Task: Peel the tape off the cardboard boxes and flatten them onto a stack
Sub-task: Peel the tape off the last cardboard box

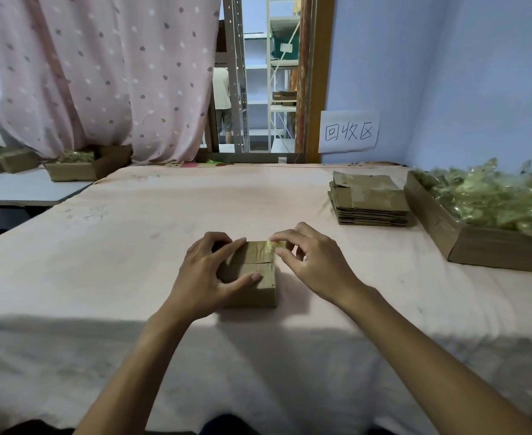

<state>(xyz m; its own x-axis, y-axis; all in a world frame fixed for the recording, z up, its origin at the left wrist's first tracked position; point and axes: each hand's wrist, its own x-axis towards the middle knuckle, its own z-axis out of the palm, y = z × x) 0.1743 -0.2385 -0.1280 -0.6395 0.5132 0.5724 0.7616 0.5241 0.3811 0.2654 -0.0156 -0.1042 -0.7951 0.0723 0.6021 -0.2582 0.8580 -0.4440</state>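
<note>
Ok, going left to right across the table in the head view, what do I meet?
From the left: left hand → cardboard box → right hand, pinching its tape → stack of flattened boxes → tray of peeled tape.

Brown on the box (pixel 258 295) and stack (pixel 369 199); yellowish on the tape (pixel 272 244), yellow-green on the scraps (pixel 493 199); pale pink on the cloth (pixel 132 246); pink with grey and white dots on the curtain (pixel 101 73); lavender-blue on the wall (pixel 446 73); white with black writing on the sign (pixel 348 131).
</note>
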